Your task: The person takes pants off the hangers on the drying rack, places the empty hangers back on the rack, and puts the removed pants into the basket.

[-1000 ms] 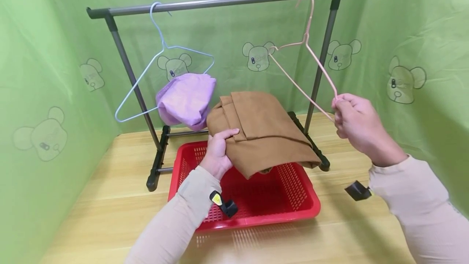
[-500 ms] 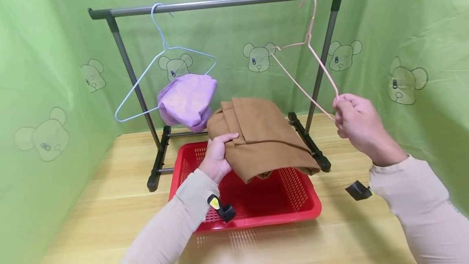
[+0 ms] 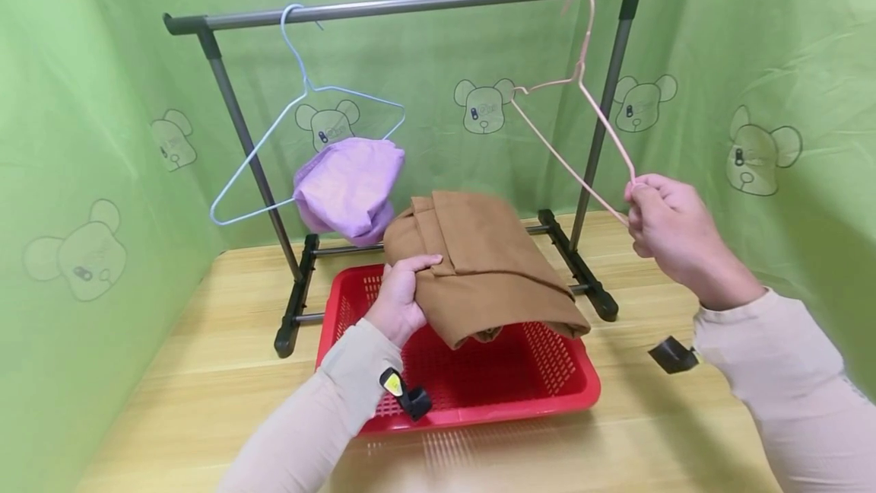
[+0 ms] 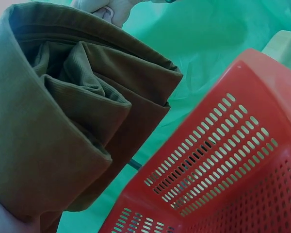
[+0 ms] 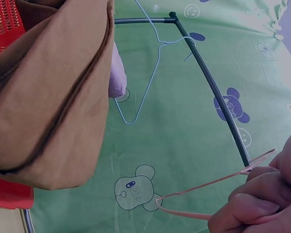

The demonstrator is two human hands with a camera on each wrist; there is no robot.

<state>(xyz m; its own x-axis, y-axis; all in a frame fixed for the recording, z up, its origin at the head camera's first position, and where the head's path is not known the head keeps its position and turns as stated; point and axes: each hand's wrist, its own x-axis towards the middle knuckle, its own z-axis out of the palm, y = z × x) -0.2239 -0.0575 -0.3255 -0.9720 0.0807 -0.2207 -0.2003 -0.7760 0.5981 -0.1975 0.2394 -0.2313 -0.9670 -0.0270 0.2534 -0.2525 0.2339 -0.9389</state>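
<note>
Two hands: my left hand (image 3: 404,299) grips the brown garment (image 3: 489,249), thumb laid on top, the other fingers mostly hidden; my right hand (image 3: 674,230) pinches the near corner of the pink hanger (image 3: 581,73).
Brown garment: folded in layers, held above the red basket (image 3: 479,418), in front of the rack (image 3: 424,4).
Its handling: I judge it soft yet fairly thick, with some weight, neither slippery nor fragile; its free edge droops, so a grip through all the folds suits it best.
Pink hanger: hook over the rack's rail, turned at an angle; thin, probably light and springy, best taken at a corner.
Blue hanger (image 3: 306,85): on the rail, purple cloth (image 3: 352,185) covering part of its lower bar.
</note>
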